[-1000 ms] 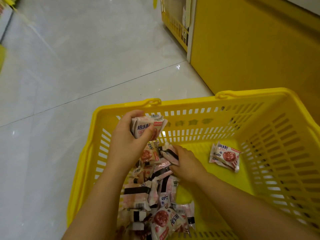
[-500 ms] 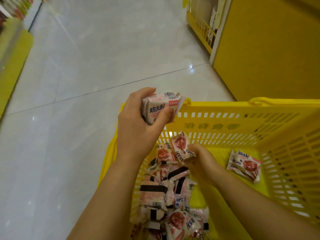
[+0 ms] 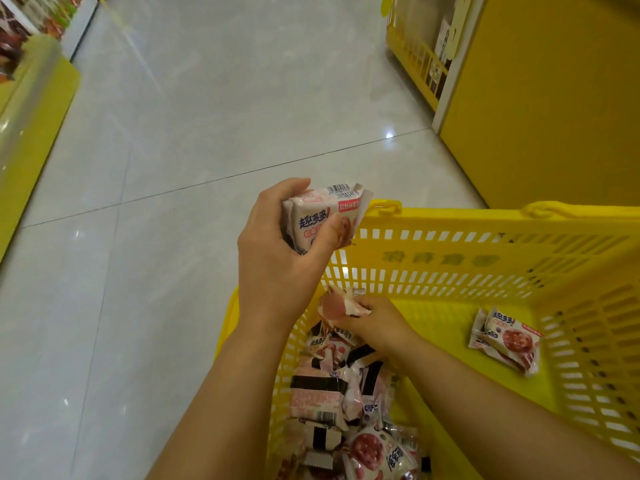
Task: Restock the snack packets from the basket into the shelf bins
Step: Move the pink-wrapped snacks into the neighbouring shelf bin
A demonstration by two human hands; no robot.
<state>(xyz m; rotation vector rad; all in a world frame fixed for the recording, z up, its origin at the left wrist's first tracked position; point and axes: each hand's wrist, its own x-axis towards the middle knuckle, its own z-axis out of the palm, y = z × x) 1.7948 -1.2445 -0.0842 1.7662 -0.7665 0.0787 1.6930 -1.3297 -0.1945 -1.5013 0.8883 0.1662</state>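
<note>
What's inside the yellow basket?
A heap of snack packets on the left, loose packets near the right wall, the right hand gripping one. The right forearm hides floor beneath.

yellow basket point(image 3: 485, 216) | packets point(image 3: 318, 396) heaped left | stack point(image 3: 322, 216) held above rim | perhaps two strays point(image 3: 509, 337) right

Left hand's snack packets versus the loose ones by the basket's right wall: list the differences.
The held snack packets are gripped in the left hand, up by the basket rim; the loose snack packets lie untouched on its floor. The thumb covers part of the held snack packets' front; the loose snack packets' cookie picture shows uncovered. Both look pink-and-white, same brand.
</note>
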